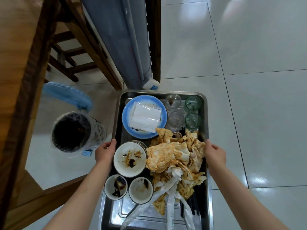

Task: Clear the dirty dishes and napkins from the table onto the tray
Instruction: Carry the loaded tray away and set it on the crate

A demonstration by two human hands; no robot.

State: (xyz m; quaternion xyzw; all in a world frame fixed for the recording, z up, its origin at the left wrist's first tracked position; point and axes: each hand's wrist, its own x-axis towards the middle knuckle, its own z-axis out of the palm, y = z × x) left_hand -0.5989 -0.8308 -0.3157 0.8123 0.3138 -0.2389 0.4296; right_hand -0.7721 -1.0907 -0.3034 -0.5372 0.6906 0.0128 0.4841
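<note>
Desk: the brown wooden desk (18, 77) shows only an edge strip at left, with no dishes on that part (the rest is out of view).
Tray: the rectangular stainless-steel tray (118, 103) is held over the tiled floor, loaded and apparently ready to carry off.
Napkins: the crumpled, orange-stained paper napkins (172, 156) are heaped on its right half.
Dishes: the blue round plate (127, 123), stained white bowl (129, 159) and clear glasses (176, 119) sit on it.
Grip: the left hand (105, 151) and right hand (215, 154) each curl round a long rim.
Left: judging by this, clearing looks essentially done.

Blue plate (127, 117), orange-stained white napkins (172, 156), 2 green glasses (193, 120), silver tray (116, 211).
</note>
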